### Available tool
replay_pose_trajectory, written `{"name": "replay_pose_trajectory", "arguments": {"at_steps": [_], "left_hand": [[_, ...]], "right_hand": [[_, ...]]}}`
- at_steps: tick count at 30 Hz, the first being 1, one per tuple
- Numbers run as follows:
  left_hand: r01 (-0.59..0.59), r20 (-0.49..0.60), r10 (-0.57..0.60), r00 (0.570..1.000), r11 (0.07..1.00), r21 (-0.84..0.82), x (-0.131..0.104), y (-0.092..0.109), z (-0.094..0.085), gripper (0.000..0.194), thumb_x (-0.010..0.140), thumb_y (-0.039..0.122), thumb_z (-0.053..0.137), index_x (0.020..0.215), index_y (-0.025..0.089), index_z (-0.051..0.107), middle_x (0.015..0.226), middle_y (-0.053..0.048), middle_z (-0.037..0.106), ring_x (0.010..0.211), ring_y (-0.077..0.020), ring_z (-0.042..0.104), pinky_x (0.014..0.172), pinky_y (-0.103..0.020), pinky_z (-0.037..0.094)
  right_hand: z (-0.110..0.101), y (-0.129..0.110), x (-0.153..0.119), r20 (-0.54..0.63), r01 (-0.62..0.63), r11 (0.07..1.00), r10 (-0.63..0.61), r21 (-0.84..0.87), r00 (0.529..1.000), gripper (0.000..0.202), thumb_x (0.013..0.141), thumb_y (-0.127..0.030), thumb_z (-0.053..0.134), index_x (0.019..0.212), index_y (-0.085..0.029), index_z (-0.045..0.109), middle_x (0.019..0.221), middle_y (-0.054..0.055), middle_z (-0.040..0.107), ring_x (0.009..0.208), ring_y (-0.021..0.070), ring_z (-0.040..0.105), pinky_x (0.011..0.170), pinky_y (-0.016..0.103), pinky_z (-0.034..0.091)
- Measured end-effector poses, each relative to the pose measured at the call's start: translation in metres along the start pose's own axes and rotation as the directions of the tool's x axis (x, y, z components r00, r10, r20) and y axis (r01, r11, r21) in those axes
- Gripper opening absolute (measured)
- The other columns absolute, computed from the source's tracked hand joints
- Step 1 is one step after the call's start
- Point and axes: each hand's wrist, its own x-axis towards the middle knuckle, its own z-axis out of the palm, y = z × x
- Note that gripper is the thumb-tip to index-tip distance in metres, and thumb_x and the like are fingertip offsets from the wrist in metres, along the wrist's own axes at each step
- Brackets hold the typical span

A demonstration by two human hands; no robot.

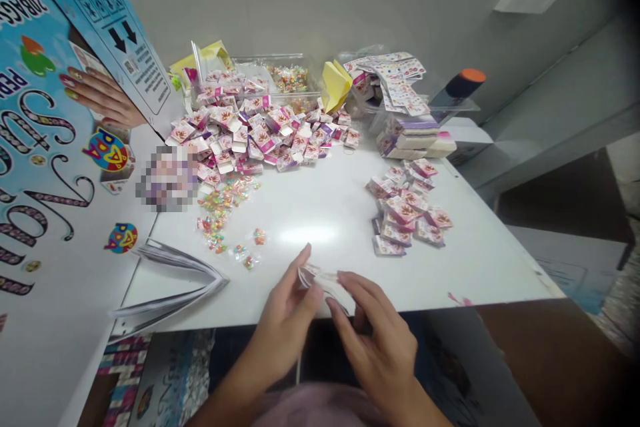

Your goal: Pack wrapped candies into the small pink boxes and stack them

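Observation:
Between my two hands, over the table's front edge, is a small white paper piece, slightly blurred. My left hand grips its left end between thumb and fingers. The fingers of my right hand pinch its right side. Beyond my left hand lie small clear bags of colourful beads. To the right is a group of small pink and white boxes. A large heap of similar boxes spreads across the back of the table.
On the white table, a folded booklet stands at the left beside a big printed carton. Clear trays hold beads at the back. Sticker sheets and an orange-topped dark cylinder are at the back right.

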Motion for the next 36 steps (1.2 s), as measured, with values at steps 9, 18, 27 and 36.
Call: {"name": "replay_pose_trajectory", "arguments": {"at_steps": [9,18,27,36], "left_hand": [[0.154,0.041,-0.156,0.987,0.987,0.038,0.004,0.011,0.005,0.039,0.093,0.039,0.054,0.126,0.022,0.066,0.121,-0.010,0.070,0.116,-0.0254,0.062,0.100,-0.036,0.047],[-0.094,0.186,0.047,0.981,0.962,0.255,0.000,0.019,0.005,0.029,0.095,0.032,0.052,0.118,0.021,0.068,0.108,-0.008,0.069,0.103,-0.0235,0.062,0.094,-0.035,0.048],[-0.413,-0.088,0.557,0.826,0.704,0.578,0.005,-0.005,0.001,0.003,0.081,0.022,0.071,0.084,0.021,0.070,0.083,-0.004,0.068,0.078,-0.0181,0.063,0.075,-0.029,0.051],[-0.332,0.180,0.284,0.942,0.695,0.638,0.010,-0.004,-0.022,0.017,0.097,0.024,0.047,0.091,0.019,0.063,0.083,-0.004,0.067,0.078,-0.0172,0.062,0.074,-0.029,0.047]], "right_hand": [[0.004,-0.002,-0.005,-0.322,0.031,0.996,-0.002,0.087,0.947,0.065,0.086,-0.039,0.069,0.144,-0.025,0.041,0.137,0.018,0.045,0.119,0.0328,0.055,0.087,0.052,0.057],[-0.019,0.009,0.025,0.287,0.280,0.939,-0.217,-0.201,0.933,0.040,0.090,-0.009,0.057,0.127,-0.021,0.058,0.122,0.010,0.070,0.125,0.0304,0.055,0.114,0.059,0.018],[-0.003,0.012,0.019,0.207,0.198,0.973,-0.219,0.116,0.954,0.040,0.092,-0.004,0.047,0.128,-0.018,0.056,0.091,0.009,0.073,0.077,0.0206,0.068,0.075,0.040,0.055],[-0.002,0.018,0.012,0.130,-0.090,0.974,0.064,0.206,0.989,0.025,0.093,-0.010,0.052,0.112,-0.021,0.065,0.097,0.009,0.072,0.085,0.0209,0.068,0.073,0.033,0.057]]}}
